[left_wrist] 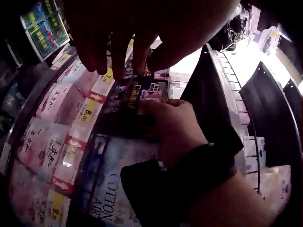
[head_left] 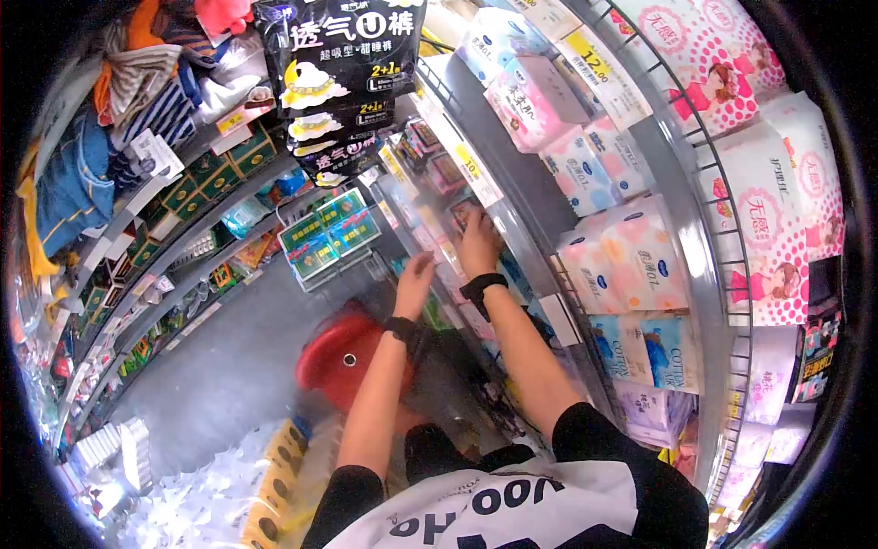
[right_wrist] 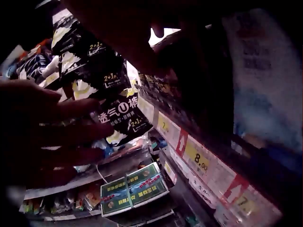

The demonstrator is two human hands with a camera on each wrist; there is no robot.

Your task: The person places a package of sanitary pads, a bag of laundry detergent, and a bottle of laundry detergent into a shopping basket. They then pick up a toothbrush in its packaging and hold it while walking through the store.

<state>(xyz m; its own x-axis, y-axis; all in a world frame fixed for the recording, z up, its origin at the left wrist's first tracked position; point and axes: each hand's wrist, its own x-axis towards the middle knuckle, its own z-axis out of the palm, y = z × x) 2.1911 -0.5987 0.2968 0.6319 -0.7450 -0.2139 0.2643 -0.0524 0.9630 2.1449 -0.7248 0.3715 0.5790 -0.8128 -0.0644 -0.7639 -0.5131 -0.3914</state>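
My right hand (head_left: 480,245) reaches into a lower shelf level and pinches a black pack (left_wrist: 154,91) with pale print, thumb on its front. The pack stands in a row of similar dark packs, partly covered by the fingers. To its left, my left hand (head_left: 416,282) hangs at the shelf's front edge, holding nothing. In the right wrist view the fingers of the left hand (right_wrist: 52,130) are extended and spread. A COTTON AIR pack (left_wrist: 118,177) lies nearer than the black pack. Pink packs (left_wrist: 61,101) sit on the level below, beyond the price strip (left_wrist: 75,142).
Wrapped pads (head_left: 631,252) fill the upper shelf at right, behind a wire rail (head_left: 722,183). Black packs (head_left: 334,55) hang ahead. A tied green box stack (head_left: 329,238) stands low at the aisle's end. A red stool (head_left: 343,357) is below my arms; clothing (head_left: 78,192) lies at left.
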